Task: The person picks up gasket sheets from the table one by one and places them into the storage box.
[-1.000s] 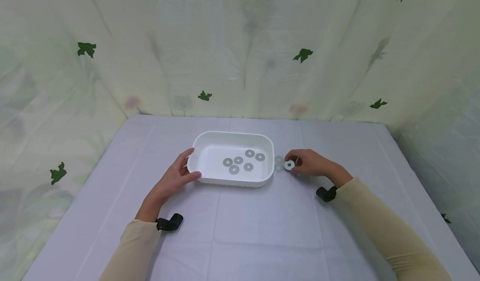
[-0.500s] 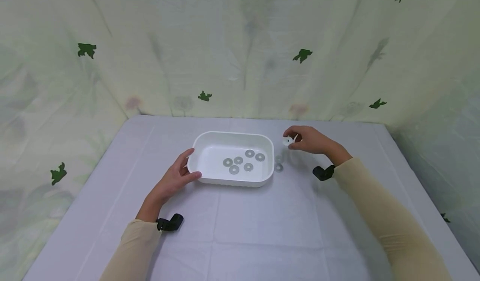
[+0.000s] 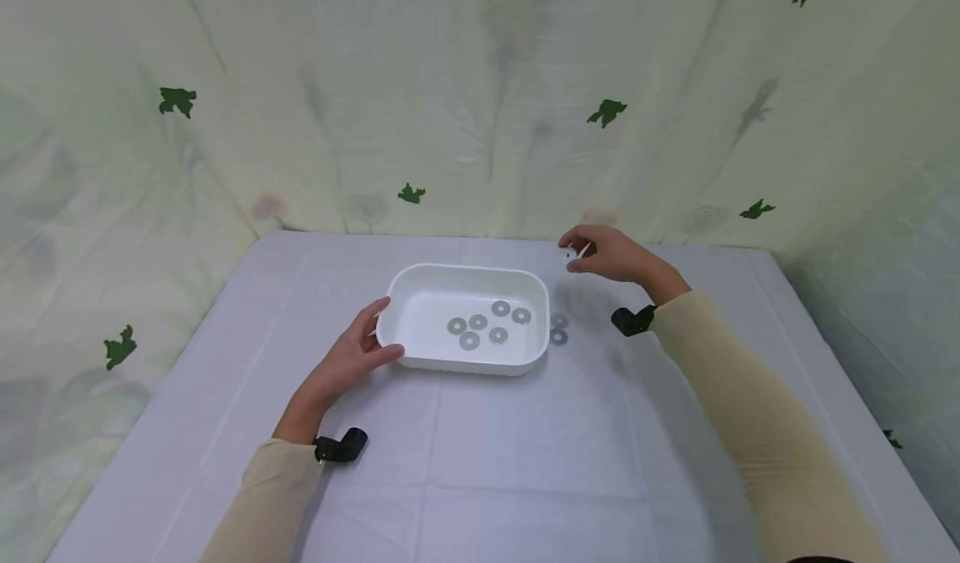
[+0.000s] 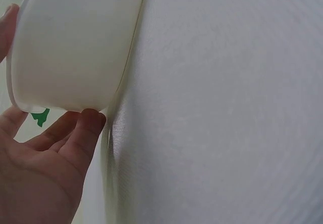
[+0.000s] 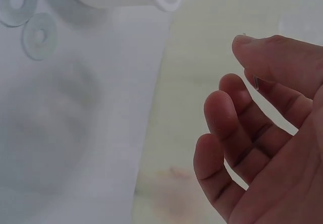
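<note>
A white rectangular tub (image 3: 423, 309) stands on the table with several flat grey washers (image 3: 469, 341) lying loose on its floor, mostly toward the right. My left hand (image 3: 341, 369) grips the tub's left end, thumb at the front corner and fingers round the side; the left wrist view shows the fingertips against its outer wall (image 4: 65, 47). Raised behind and right of the tub, my right hand (image 3: 618, 254) pinches one washer (image 3: 567, 255) between thumb and index finger. In the right wrist view that washer is seen edge-on, mostly hidden by the fingers.
Two more washers (image 3: 558, 337) lie on the white tablecloth (image 3: 525, 463) just outside the tub's right end. A pale curtain (image 3: 480, 129) with green leaf shapes hangs behind the table's back edge. Each wrist carries a small black camera (image 3: 341, 445).
With the washer pinched, my right hand has lifted from beside the tub's right end and moved up and back, slightly left. The left hand and tub have stayed put.
</note>
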A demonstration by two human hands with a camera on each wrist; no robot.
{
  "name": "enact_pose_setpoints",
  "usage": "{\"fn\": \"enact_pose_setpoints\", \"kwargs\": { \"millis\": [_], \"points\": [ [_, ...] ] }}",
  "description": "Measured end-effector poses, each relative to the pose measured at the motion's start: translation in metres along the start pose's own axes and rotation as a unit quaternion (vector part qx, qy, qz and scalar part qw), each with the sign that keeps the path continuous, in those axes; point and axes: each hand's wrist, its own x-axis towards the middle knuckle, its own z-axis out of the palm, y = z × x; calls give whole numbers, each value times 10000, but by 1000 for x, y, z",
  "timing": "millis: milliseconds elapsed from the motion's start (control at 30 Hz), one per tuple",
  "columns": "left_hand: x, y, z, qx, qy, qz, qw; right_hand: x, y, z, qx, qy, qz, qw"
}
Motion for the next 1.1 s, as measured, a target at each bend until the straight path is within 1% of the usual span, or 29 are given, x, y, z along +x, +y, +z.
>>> {"fn": "enact_pose_setpoints", "kwargs": {
  "millis": [100,200,333,467,633,833,1100],
  "points": [
    [0,-1,0,64,19,8,10000,5,-7,-2,45,78,-58,9999],
    [-1,-1,0,-5,15,21,10000,10,-12,-2,53,103,-63,9999],
    [-1,0,0,-117,-21,46,9999,18,-18,-1,113,121,51,9998],
    [0,2,1,-8,7,23,10000,26,-24,5,216,122,140,9996],
    [1,2,1,87,41,-3,10000,36,-33,17,521,60,73,9986],
    [1,1,1,12,37,26,10000,48,-50,36,786,-67,-160,9968],
    [0,1,2,13,26,-11,10000,59,-73,61,926,-262,-498,9941]
  ]
}}
